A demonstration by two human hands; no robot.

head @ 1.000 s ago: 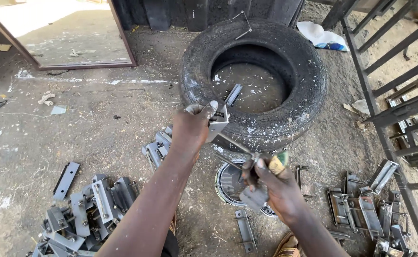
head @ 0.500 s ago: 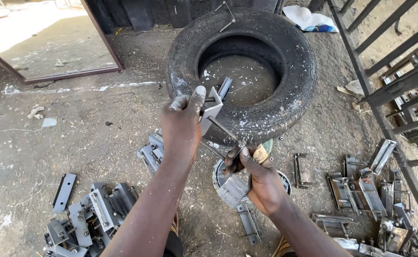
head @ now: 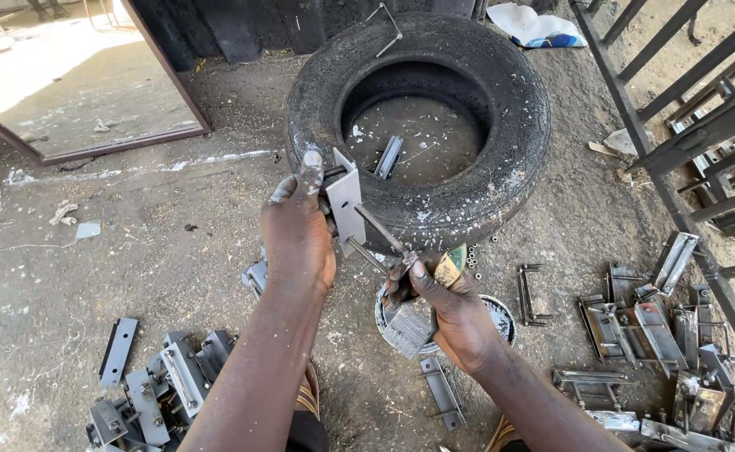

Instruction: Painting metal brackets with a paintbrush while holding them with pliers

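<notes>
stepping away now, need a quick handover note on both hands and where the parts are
Left hand grips a grey metal plate with threaded rods through it, held above the ground in front of the tyre.
Right hand holds the rods' lower end.
Done: rods sit in the plate.
Left: loose brackets lie in a pile at lower left and another at right; small nuts lie by the tyre.

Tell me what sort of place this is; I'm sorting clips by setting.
Probably an informal open-air metal workshop. Piles of steel brackets lie on a bare dirt floor, a welded bar frame stands alongside, and an old tyre sits ahead. The left hand grips a metal plate with threaded rods.
</notes>
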